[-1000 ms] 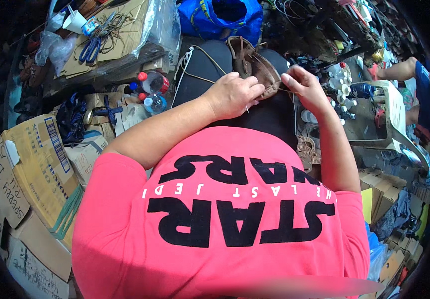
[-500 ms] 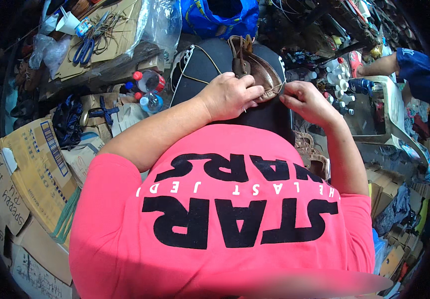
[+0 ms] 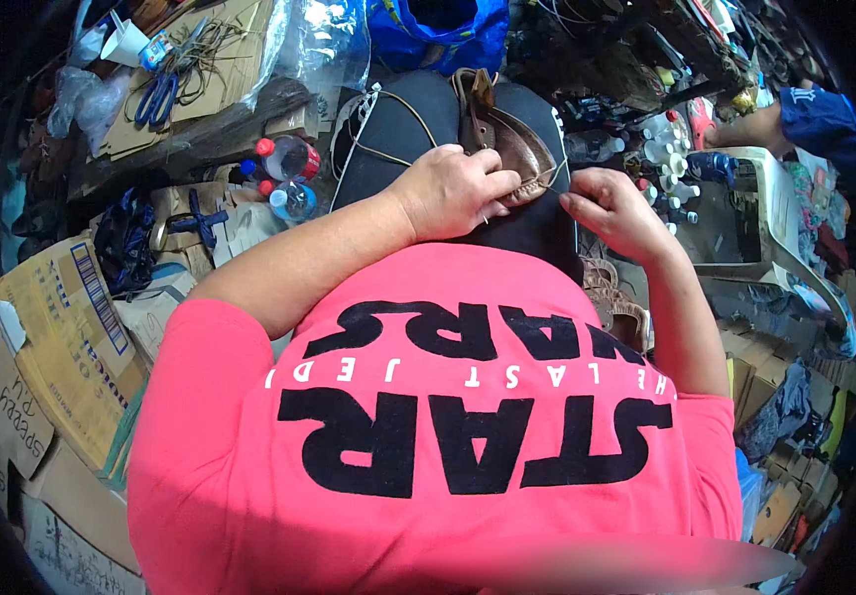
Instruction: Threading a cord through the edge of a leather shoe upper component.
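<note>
A brown leather shoe upper (image 3: 525, 149) lies across my dark-trousered lap, its toe end toward me, with a stitched edge showing there. My left hand (image 3: 458, 193) is closed around its near left side, and the fingers hide part of it. Just right of the toe, my right hand (image 3: 614, 206) is closed in a pinch, apart from the leather. A thin pale thread (image 3: 553, 178) runs between the toe and these fingers; its end is hidden. A tan cord (image 3: 410, 111) loops over my left thigh toward my left hand.
Scissors (image 3: 157, 101) lie on cardboard at the far left, with plastic bottles (image 3: 292, 201) below. A blue bag (image 3: 438, 40) stands beyond my knees. Several small bottles (image 3: 668, 164) and a white plastic chair (image 3: 770, 213) are at right, near another person's leg (image 3: 750, 131).
My right hand has shifted slightly right and down, a little farther from the shoe upper. My left hand keeps its grip. The whole view has shifted slightly.
</note>
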`<state>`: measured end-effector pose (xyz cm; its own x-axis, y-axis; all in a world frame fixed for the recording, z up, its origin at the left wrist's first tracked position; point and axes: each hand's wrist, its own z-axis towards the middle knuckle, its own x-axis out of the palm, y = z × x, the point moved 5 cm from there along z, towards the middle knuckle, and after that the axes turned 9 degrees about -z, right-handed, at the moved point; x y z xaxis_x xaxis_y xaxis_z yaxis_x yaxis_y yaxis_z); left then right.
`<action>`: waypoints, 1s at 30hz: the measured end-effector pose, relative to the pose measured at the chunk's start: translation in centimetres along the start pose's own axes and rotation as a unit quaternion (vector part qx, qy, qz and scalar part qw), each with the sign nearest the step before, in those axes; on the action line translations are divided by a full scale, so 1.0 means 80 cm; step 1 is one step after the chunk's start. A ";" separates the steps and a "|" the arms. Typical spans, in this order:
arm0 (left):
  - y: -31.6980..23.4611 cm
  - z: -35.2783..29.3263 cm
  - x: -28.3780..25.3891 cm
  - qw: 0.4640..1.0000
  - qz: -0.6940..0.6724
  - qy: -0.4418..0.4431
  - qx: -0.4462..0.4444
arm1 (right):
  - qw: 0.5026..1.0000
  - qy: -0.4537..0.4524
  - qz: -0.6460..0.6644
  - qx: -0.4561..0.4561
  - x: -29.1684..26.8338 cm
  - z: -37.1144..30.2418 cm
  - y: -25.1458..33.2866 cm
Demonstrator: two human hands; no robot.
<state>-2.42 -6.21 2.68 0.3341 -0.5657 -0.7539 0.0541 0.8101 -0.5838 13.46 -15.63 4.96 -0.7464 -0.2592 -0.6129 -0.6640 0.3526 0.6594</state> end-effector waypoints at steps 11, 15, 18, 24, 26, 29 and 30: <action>0.064 0.067 -0.019 0.974 -0.212 0.066 -0.039 | 0.982 -0.179 -0.043 -0.054 -0.023 -0.043 0.031; 0.061 0.084 -0.015 0.966 -0.218 0.127 -0.051 | 0.976 -0.201 -0.074 -0.039 -0.002 -0.023 0.031; 0.061 0.085 -0.013 0.958 -0.229 0.159 -0.068 | 0.979 -0.194 -0.058 -0.017 0.000 -0.014 0.026; 0.067 0.083 -0.002 0.917 -0.328 0.209 -0.087 | 0.981 -0.164 -0.102 0.015 -0.006 -0.007 0.036; 0.069 0.083 0.000 0.905 -0.351 0.219 -0.101 | 0.980 -0.167 -0.103 0.022 -0.007 -0.006 0.041; 0.069 0.083 -0.002 0.884 -0.384 0.238 -0.124 | 0.973 -0.192 -0.130 0.004 0.000 -0.004 0.042; 0.070 0.083 -0.002 0.875 -0.395 0.246 -0.133 | 0.964 -0.213 -0.157 -0.022 0.001 -0.004 0.045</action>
<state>4.07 -0.58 1.53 -0.1574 -0.9839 -0.0850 -0.1564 0.1098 -0.9816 10.97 -14.70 7.42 -0.4278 0.0488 -0.9026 -0.8625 0.2767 0.4238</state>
